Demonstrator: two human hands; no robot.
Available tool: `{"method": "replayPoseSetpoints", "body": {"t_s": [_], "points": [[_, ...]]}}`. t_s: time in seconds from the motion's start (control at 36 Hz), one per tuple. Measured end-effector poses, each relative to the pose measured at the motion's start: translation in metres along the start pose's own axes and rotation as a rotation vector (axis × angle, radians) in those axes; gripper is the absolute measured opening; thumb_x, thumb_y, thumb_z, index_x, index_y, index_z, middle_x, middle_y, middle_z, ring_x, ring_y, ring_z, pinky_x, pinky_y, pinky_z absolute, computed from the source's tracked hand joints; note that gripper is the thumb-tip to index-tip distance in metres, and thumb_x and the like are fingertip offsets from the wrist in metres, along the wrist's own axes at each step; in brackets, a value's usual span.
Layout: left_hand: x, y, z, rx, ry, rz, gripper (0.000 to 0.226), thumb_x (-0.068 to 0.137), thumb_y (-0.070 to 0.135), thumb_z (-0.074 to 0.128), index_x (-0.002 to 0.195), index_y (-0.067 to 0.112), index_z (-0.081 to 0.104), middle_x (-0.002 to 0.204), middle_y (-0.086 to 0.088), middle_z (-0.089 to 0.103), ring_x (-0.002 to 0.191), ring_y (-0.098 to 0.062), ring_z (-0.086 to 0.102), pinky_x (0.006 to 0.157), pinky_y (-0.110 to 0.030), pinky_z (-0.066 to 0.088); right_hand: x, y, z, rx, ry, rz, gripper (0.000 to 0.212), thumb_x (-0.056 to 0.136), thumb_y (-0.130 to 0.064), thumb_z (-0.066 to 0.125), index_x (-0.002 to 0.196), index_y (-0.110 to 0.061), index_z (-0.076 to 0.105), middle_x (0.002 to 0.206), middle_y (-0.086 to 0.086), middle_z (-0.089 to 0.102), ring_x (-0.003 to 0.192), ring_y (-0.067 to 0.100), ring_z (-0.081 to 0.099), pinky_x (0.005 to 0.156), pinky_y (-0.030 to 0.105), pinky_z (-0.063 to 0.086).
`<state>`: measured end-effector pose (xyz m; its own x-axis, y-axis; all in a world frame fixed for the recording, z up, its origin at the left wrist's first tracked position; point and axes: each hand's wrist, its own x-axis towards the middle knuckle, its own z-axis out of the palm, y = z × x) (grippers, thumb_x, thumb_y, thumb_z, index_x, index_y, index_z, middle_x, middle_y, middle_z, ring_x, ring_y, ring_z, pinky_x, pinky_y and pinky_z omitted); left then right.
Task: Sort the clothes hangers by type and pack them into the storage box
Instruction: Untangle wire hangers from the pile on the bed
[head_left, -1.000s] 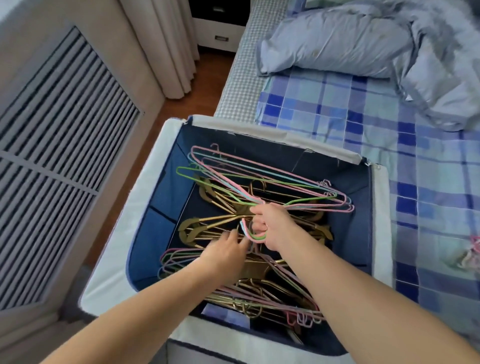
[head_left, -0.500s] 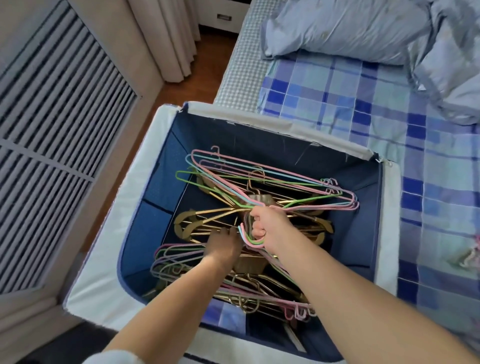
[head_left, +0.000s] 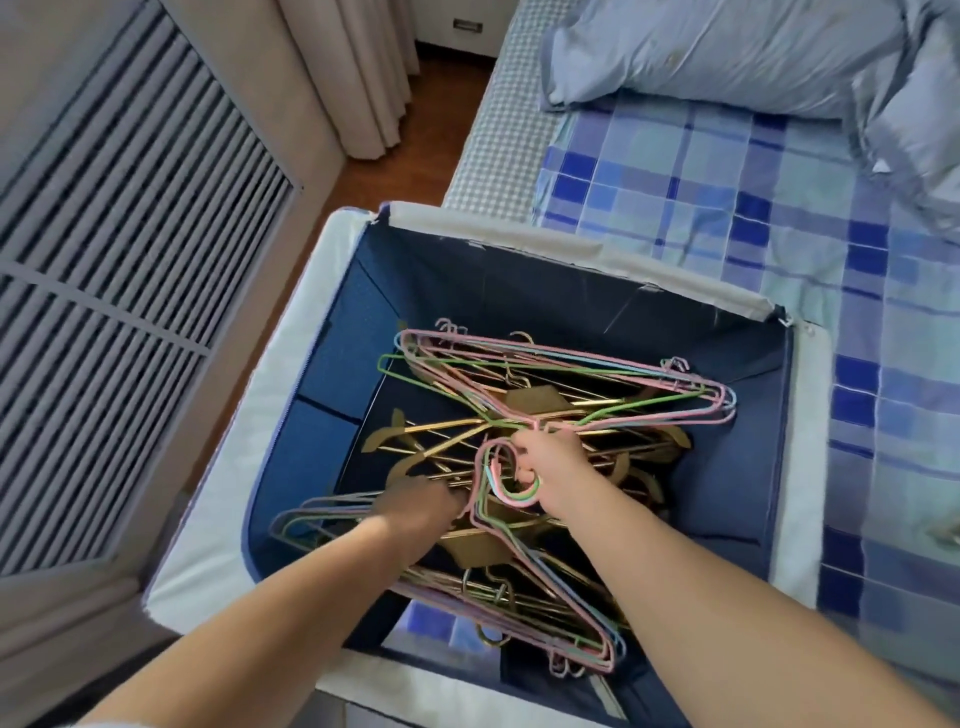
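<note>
An open fabric storage box with a dark blue lining stands against the bed. Inside, a bundle of thin pastel wire hangers lies across gold hangers. My right hand grips that bundle by its hooks at the middle of the box. A second stack of pastel wire hangers lies along the near side. My left hand reaches down into the box among the gold hangers beside the near stack; its fingers are in shadow and partly hidden.
The bed with a blue checked sheet runs along the box's right and far side, with a grey pillow at its head. A slatted panel and curtains stand at the left, with wooden floor between.
My left hand has pushed deeper into the box toward the near-left hangers. My right hand has kept its grip on the pastel bundle's hooks, which has shifted only slightly.
</note>
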<state>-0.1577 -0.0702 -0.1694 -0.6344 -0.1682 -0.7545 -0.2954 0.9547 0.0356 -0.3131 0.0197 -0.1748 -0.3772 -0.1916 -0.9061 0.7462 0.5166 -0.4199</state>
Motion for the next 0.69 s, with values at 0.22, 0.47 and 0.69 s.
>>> {"method": "replayPoseSetpoints", "body": {"t_s": [0.22, 0.47, 0.69], "points": [[0.001, 0.002, 0.01, -0.01, 0.01, -0.046, 0.037, 0.099, 0.007, 0.049, 0.135, 0.019, 0.05, 0.115, -0.007, 0.07, 0.104, -0.029, 0.069, 0.085, -0.041, 0.054, 0.012, 0.027, -0.016, -0.527, 0.237, -0.19, 0.041, 0.085, -0.054, 0.068, 0.094, -0.015, 0.063, 0.084, 0.0, 0.062, 0.07, 0.015, 0.059, 0.052, 0.025, 0.036], [0.013, 0.004, 0.019, -0.063, -0.014, -0.007, 0.043, 0.097, 0.01, 0.054, 0.139, 0.019, 0.045, 0.132, -0.009, 0.059, 0.122, -0.029, 0.057, 0.098, -0.045, 0.051, 0.037, 0.036, 0.003, -0.602, 0.434, -0.287, 0.04, 0.09, -0.057, 0.059, 0.093, -0.017, 0.063, 0.075, -0.004, 0.063, 0.063, 0.013, 0.062, 0.052, 0.025, 0.049], [0.005, 0.028, 0.009, -0.087, -0.042, -0.206, 0.053, 0.089, 0.021, 0.059, 0.14, 0.017, 0.046, 0.145, -0.011, 0.043, 0.139, -0.032, 0.034, 0.118, -0.052, 0.024, 0.035, 0.034, -0.022, -0.947, 0.373, -0.261, 0.081, 0.083, -0.083, 0.04, 0.114, -0.011, 0.059, 0.1, 0.005, 0.057, 0.076, 0.02, 0.057, 0.053, 0.026, 0.039]]}}
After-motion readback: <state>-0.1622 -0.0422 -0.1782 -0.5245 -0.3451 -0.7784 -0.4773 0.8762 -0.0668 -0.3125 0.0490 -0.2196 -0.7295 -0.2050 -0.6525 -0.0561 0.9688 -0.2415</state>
